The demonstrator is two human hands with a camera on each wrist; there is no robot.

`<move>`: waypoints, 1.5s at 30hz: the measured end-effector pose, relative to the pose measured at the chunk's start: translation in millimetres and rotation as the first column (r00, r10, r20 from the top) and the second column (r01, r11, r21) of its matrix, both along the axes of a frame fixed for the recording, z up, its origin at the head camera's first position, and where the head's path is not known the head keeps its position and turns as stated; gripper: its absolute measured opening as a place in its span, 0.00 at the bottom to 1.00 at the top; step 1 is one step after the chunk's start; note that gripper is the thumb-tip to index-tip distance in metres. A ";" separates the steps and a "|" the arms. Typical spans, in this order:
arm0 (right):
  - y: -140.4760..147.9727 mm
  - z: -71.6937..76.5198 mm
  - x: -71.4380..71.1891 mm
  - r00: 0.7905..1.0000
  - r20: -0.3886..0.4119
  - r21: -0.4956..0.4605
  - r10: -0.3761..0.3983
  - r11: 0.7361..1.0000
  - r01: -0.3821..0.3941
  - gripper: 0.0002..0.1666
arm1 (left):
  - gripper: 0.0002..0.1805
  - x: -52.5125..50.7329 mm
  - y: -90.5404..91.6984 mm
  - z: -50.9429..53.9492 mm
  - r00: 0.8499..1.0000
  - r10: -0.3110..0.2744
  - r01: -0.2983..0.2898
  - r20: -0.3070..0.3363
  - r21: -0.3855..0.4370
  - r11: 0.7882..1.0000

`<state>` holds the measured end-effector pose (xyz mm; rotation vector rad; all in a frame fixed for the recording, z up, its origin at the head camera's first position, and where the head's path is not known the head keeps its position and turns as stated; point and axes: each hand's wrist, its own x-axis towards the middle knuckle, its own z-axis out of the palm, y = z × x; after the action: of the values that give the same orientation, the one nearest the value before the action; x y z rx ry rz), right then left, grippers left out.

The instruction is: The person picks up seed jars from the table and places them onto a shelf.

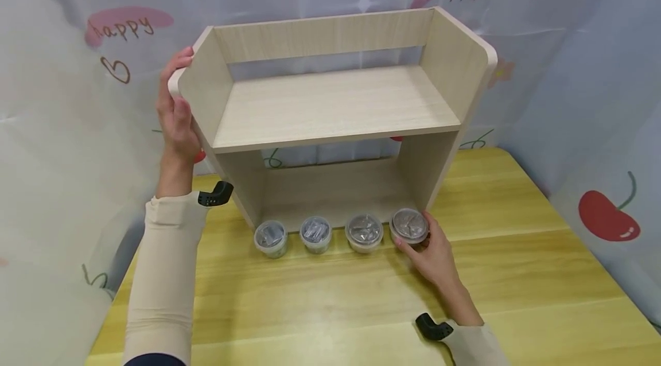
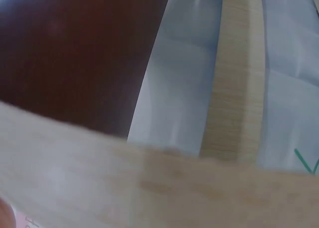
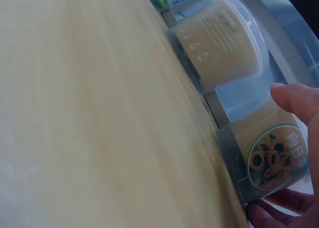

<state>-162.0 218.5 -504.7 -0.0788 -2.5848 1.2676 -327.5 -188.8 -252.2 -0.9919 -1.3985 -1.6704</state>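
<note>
My left hand (image 1: 177, 113) grips the upper left side edge of a pale wooden two-tier shelf (image 1: 335, 102) standing on the table. In the left wrist view a shelf panel (image 2: 149, 183) crosses close to the camera, and only a bit of finger shows. Low at the right, my right hand (image 1: 434, 254) holds the rightmost lidded plastic tub (image 1: 409, 225) between thumb and fingers. A round sunflower label (image 3: 277, 157) is visible on that tub in the right wrist view. Beside it, another tub (image 1: 364, 233) stands in the row before the shelf's bottom board.
Two more clear tubs, one at the far left (image 1: 271, 238) and one next to it (image 1: 315, 234), continue the row. The yellow wood-grain table (image 1: 527, 274) extends to both sides. A printed curtain (image 1: 583, 96) hangs behind and beside it.
</note>
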 end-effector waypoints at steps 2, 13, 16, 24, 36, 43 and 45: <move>-0.2 1.3 0.3 1.000 0.008 -0.006 -0.003 1.000 0.003 0.56 | 0.41 0.1 1.0 0.8 1.000 0.008 -0.008 -0.002 0.001 1.000; -2.3 5.2 1.3 1.000 0.027 -0.019 -0.015 1.000 0.015 0.56 | 0.45 -1.0 1.4 1.5 1.000 -0.001 0.001 0.001 0.002 1.000; -3.1 6.1 1.7 0.999 0.029 -0.020 -0.019 1.000 0.020 0.56 | 0.47 0.3 2.3 1.7 1.000 0.009 -0.009 0.000 -0.002 1.000; -4.0 5.8 3.6 0.999 0.023 -0.016 -0.039 0.999 0.039 0.55 | 0.48 3.7 4.6 3.2 1.000 0.022 -0.022 -0.013 -0.016 1.000; -1.3 9.2 8.3 0.997 -0.007 -0.008 -0.072 0.997 0.072 0.54 | 0.49 -1.6 -1.0 -1.7 0.997 0.070 -0.071 -0.024 -0.074 0.995; -0.2 12.4 11.1 0.996 -0.025 -0.008 -0.090 0.996 0.090 0.53 | 0.49 -5.0 -3.8 -3.6 0.996 0.083 -0.085 -0.032 -0.096 0.992; -0.1 13.4 12.4 0.995 -0.029 -0.005 -0.095 0.996 0.095 0.53 | 0.50 -4.5 -3.6 -3.3 0.995 0.090 -0.093 -0.034 -0.100 0.991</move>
<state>-149.6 218.5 -491.3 -0.1802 -2.5228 1.2304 -332.1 -192.4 -255.4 -0.9889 -1.4994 -1.5255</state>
